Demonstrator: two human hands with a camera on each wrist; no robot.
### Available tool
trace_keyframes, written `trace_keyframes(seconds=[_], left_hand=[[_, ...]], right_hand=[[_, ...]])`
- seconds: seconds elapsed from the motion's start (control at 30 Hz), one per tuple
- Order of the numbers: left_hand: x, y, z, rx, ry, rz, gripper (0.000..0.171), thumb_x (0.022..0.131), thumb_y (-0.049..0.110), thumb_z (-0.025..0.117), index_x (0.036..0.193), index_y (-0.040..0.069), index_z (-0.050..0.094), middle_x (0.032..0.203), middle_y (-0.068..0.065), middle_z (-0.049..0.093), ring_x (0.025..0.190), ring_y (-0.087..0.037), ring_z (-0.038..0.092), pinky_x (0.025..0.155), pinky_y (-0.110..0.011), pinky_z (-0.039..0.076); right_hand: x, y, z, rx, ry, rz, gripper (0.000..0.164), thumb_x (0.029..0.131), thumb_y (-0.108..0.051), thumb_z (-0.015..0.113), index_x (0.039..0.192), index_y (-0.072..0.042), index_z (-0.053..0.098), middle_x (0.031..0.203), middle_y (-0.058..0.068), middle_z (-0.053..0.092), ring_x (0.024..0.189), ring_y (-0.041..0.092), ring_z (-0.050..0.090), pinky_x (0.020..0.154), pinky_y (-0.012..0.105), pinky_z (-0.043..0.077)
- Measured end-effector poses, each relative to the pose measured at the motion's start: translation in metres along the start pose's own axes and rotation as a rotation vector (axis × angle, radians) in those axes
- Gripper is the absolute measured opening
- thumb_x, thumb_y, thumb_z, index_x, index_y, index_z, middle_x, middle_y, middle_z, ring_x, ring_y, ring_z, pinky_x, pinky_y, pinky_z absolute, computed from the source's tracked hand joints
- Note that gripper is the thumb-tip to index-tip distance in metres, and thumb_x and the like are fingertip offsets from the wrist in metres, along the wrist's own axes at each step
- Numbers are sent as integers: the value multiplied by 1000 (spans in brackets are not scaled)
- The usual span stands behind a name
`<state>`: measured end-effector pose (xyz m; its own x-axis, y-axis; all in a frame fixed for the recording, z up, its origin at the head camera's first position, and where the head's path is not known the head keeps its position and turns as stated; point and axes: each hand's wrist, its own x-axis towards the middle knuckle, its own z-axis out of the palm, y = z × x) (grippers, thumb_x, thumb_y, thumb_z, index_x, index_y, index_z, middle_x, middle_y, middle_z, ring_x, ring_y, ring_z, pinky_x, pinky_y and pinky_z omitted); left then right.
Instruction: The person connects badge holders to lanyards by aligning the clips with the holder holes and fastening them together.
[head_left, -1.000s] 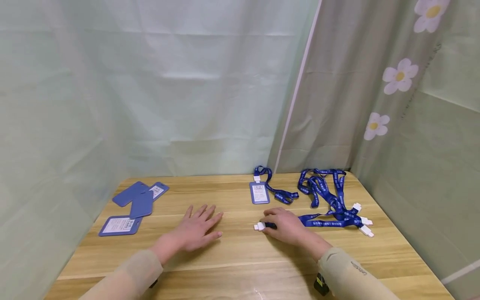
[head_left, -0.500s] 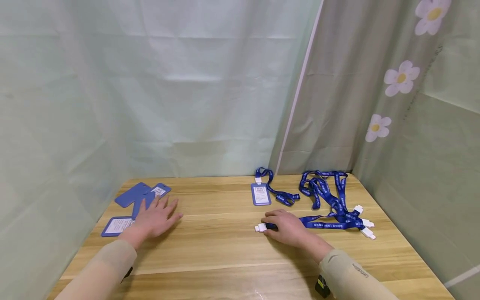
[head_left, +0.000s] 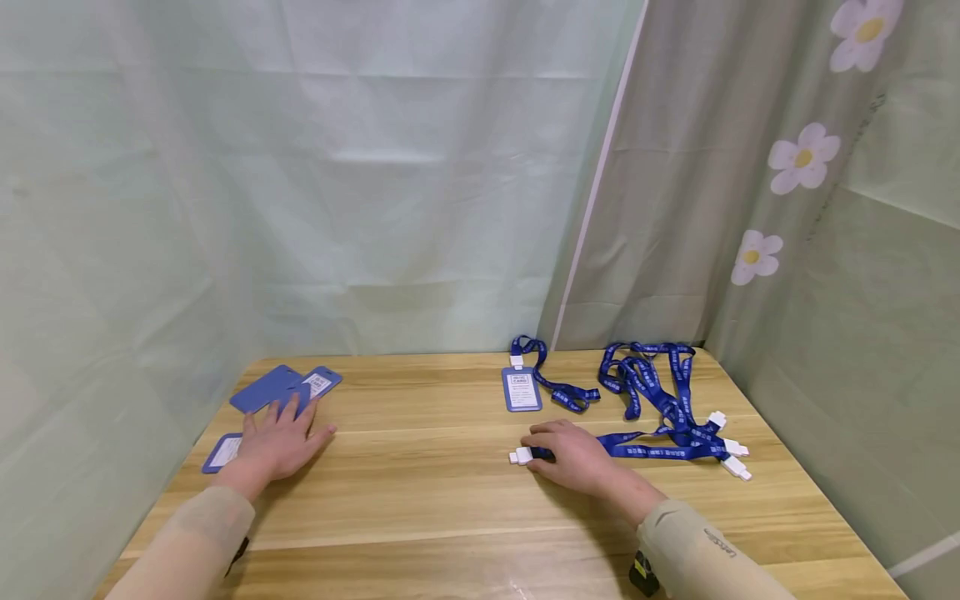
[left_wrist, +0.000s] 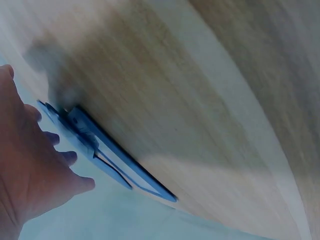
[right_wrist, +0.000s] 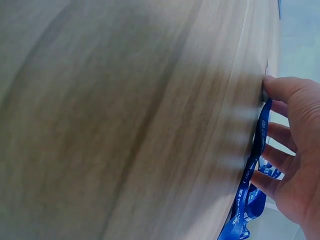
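Observation:
On the left of the table, my left hand (head_left: 276, 446) hovers with spread fingers over several blue badge holders; its fingertips overlap one holder (head_left: 303, 393) in the head view. Beyond it lie a plain blue holder (head_left: 262, 390) and one with a white card (head_left: 321, 382). Another carded holder (head_left: 223, 452) is partly hidden by the hand. In the left wrist view the holders (left_wrist: 125, 155) lie beside the fingers. My right hand (head_left: 572, 456) pinches a blue lanyard (head_left: 652, 452) just behind its white plastic clip (head_left: 522, 456), low at the tabletop.
A badge holder joined to a lanyard (head_left: 522, 390) lies at the back centre. More tangled blue lanyards (head_left: 660, 396) lie at the right, their white clips (head_left: 736, 467) toward the right table edge. Pale curtains (head_left: 412, 208) close in the back and sides.
My left hand has moved left from the table's middle to the badge holders. My right hand stays in place, still pinching the lanyard.

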<state>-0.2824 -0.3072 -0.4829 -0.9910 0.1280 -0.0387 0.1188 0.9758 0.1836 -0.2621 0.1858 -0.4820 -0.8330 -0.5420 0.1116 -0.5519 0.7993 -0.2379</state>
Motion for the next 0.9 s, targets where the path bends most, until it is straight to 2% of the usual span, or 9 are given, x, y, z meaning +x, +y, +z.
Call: trace_keyframes(seconds=[0.27,0.57,0.73,0.9], left_hand=[[-1,-3,2,-40,-37,-40,95,102,70,34,159,-5,23,159,-41,12,141,-68,6,104,-84,-6],[-1,-2,3,-25,-36,-25,100,102,71,32,156,-13,21,159,-40,11,143,-65,8,105,-84,-5],[0,2,3,-29,-43,-16,98,102,70,32,157,-11,22,159,-42,11,143,-64,9,105,-84,-5],[1,14,2,-3,-46,29,94,103,69,31,156,-8,29,159,-40,18,144,-62,15,106,-84,0]], right_hand=[[1,0,3,-2,-10,12,38,98,-36,71,131,-17,72,141,11,61,132,35,53,109,54,43],[0,-1,2,1,-20,17,40,98,-38,70,132,-17,72,141,11,61,132,33,54,109,54,44],[0,0,1,6,-18,20,40,98,-40,70,131,-18,72,141,10,61,132,32,54,109,53,44],[0,1,2,5,-17,24,39,98,-40,69,131,-18,72,141,10,61,132,32,54,109,52,44]])
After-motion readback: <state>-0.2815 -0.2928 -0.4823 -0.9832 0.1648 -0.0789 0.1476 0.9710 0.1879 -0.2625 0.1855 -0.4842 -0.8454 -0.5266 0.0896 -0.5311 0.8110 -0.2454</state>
